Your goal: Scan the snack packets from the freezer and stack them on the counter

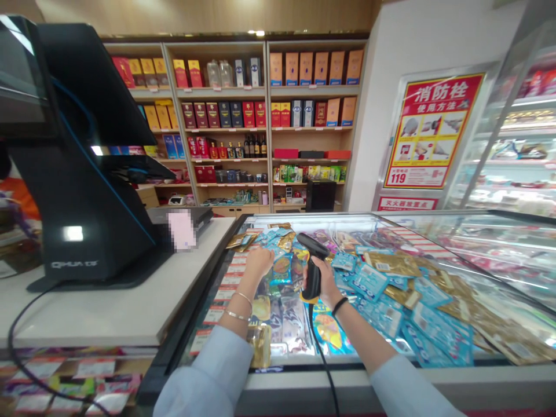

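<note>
My right hand (325, 277) is wrapped round the handle of a black and yellow barcode scanner (313, 246), its cable (316, 341) running down toward me. To its left, my left hand (259, 262) has its fingers curled in, and whatever they hold is hidden. Right beside those fingers lies a blue snack packet (282, 269). Both hands are above the glass top of a chest freezer (256, 370). A heap of blue packets (369, 281) and gold packets (391, 263) spreads to the right of the scanner. One gold packet (260, 346) lies near the front edge.
At left, a black cash register terminal (99, 231) stands on a white counter (130, 315). Shelves (267, 127) of boxes and bottles line the back wall. A red fire-hydrant poster (434, 130) hangs at right, beside a lit display fridge (525, 145).
</note>
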Demonstrator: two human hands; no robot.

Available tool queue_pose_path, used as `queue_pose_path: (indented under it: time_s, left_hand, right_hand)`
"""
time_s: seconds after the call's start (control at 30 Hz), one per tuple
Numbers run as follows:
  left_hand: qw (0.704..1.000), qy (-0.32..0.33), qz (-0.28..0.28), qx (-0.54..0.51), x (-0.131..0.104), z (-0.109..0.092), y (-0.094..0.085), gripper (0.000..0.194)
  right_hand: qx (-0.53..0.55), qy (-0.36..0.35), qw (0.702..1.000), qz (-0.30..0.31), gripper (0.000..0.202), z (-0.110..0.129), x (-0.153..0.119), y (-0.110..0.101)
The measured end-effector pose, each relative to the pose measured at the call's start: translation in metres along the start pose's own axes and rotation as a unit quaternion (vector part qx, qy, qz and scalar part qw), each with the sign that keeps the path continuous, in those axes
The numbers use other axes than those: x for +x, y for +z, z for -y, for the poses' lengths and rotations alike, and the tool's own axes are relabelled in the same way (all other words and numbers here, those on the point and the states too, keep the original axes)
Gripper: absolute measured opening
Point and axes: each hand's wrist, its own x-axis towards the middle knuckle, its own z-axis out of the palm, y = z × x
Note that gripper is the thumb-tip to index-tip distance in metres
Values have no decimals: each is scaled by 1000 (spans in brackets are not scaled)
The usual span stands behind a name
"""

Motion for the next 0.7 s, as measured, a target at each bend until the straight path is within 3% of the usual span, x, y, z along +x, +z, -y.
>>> queue_pose_path:
  time_s: [0.13, 0.27, 0.47, 0.6, 0.7]
  left_hand:
    - [995, -97, -15, -5, -3, 12, -8, 41]
    - [994, -79, -65, -28, -2, 12, 5, 36]
    - [993, -75, -69, -62, 13, 10, 33, 58]
    - [986, -120, -23, -114, 22, 14, 37, 60]
    - [965, -133, -26, -224, 24, 15, 36, 65]
  right_hand:
    - [-5, 0, 1000, 3, 36, -2, 1, -2]
    - [-10, -2, 1000, 5, 36, -3, 2, -3]
    - [-10, -3, 1000, -9, 37, -3, 0, -2]
    - [-17, 4, 1000, -11, 39, 0, 0, 0]
    - [-22, 8, 1000, -5, 40, 2, 0, 2]
